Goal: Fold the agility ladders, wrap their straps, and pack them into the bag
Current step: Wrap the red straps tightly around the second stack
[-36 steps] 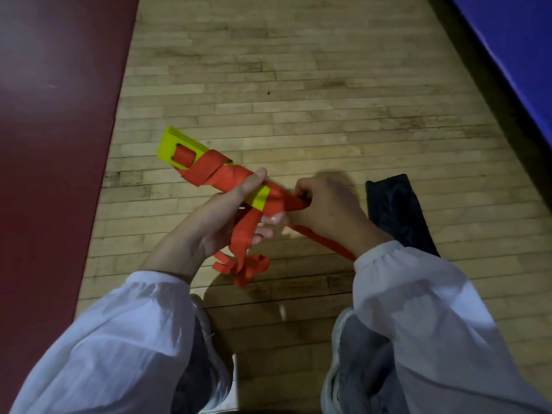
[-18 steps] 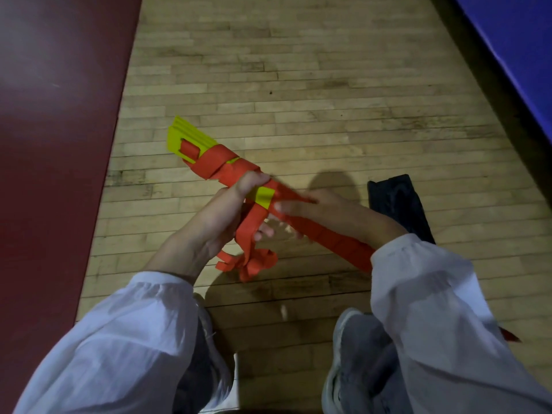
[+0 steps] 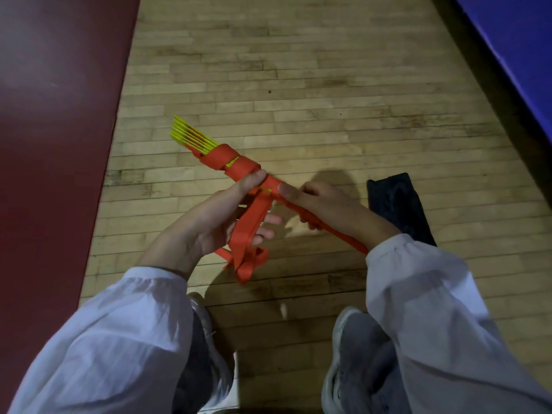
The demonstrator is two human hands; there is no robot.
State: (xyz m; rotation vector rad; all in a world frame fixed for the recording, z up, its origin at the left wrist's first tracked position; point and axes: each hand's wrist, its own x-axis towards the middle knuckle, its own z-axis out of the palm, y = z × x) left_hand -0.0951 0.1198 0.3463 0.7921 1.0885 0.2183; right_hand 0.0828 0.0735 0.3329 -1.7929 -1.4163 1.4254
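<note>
We'd rolled the ladder (image 3: 191,137) edge-on since last frame, adding a strap (image 3: 251,228) turn. Our left hand (image 3: 206,225) gripped it above the floor (image 3: 328,115), thumb pinning the wrap; right hand (image 3: 331,207) pinched the strap taut. Bag (image 3: 397,210) lay near, ready.

The folded ladder (image 3: 194,138) has turned in the grip. A second ago its far end showed a flat yellow face; now the rungs stand edge-on as a fan of thin yellow lines. The red strap (image 3: 239,165) covers more of the bundle, and the yellow patch that showed between the hands has shrunk to a sliver. The right hand (image 3: 331,210) was a closed fist at the bundle, then stretched out along the strap. Now its thumb presses on the wrap near the thumb of the left hand (image 3: 206,225), fingers curled round the strap's tail.
</note>
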